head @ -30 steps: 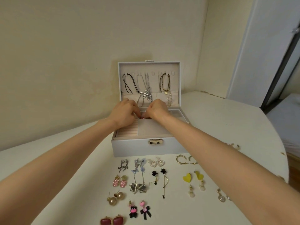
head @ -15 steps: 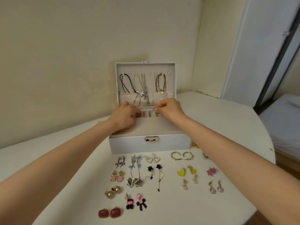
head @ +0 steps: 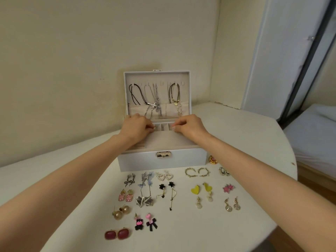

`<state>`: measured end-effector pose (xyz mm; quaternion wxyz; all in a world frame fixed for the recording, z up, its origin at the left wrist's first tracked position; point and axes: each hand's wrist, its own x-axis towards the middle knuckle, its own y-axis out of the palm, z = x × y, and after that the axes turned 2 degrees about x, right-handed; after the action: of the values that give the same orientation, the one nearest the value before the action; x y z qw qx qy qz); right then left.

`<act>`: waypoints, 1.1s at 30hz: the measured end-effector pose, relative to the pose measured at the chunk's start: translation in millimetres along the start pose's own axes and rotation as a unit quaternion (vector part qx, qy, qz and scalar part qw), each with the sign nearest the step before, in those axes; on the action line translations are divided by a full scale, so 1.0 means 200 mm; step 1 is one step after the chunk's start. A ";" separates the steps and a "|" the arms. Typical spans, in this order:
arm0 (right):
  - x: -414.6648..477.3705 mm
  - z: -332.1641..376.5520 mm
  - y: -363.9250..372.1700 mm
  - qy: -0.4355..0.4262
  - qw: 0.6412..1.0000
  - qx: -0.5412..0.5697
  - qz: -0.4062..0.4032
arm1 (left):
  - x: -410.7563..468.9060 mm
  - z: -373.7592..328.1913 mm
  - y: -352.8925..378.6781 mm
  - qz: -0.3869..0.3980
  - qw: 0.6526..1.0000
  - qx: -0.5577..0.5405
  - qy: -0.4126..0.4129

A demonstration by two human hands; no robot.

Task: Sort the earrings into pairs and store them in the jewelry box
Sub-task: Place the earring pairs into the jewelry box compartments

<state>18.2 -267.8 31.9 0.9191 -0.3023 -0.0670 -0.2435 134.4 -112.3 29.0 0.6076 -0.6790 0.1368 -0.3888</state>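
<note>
My left hand [head: 135, 127] is over the back left of the open jewelry box [head: 161, 161], fingers curled down with the tips at the far edge of the beige tray [head: 163, 140]. Can't tell if it pinches anything. The box stands on the counter [head: 245, 139] near the wall, with its lid [head: 157, 75] upright, necklaces [head: 154, 99] hanging inside the lid and the gold clasp [head: 163, 154] facing me. My right hand [head: 189, 126] is at the back right of the tray, fingers curled as well, grip unclear. The two hands are apart, and small compartments show between them. The earrings [head: 144, 201] lie paired on the counter in front of the box, nearer me than both hands and touched by neither. Left to right: dark red squares [head: 117, 234], gold balls [head: 121, 211], pink glitter pair [head: 125, 195], silver snakes [head: 129, 180], blue butterfly dangles [head: 145, 180], pearl hearts [head: 164, 176], black flower dangles [head: 167, 190], gold hoops [head: 197, 172], yellow hearts [head: 201, 189], pink stars [head: 228, 188], crystal drops [head: 231, 206]. A gold-rimmed pink piece [head: 212, 159] lies just beside the box's right front corner. The bed [head: 312, 135] is at far right.
</note>
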 end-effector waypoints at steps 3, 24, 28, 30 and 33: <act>0.00 0.00 0.01 -0.007 1.000 -0.005 0.002 | 0.03 -0.01 0.00 -0.006 1.000 -0.003 0.005; 0.36 0.08 0.29 -0.057 0.993 -0.081 0.059 | 0.04 0.03 0.00 -0.010 0.996 -0.090 -0.001; 0.37 0.06 0.30 -0.072 0.992 -0.087 0.059 | 0.05 0.04 0.02 -0.015 0.997 -0.073 0.004; 0.36 0.05 0.29 -0.081 0.990 -0.093 0.068 | 0.05 0.04 0.03 -0.011 0.997 -0.078 0.002; 0.34 0.05 0.27 -0.089 0.987 -0.098 0.086 | 0.06 0.06 0.02 0.016 0.995 -0.103 -0.004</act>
<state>104.9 -251.8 29.6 0.8928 -0.4164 -0.0979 -0.1409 150.5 -112.5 30.1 0.5407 -0.7373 0.1847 -0.3604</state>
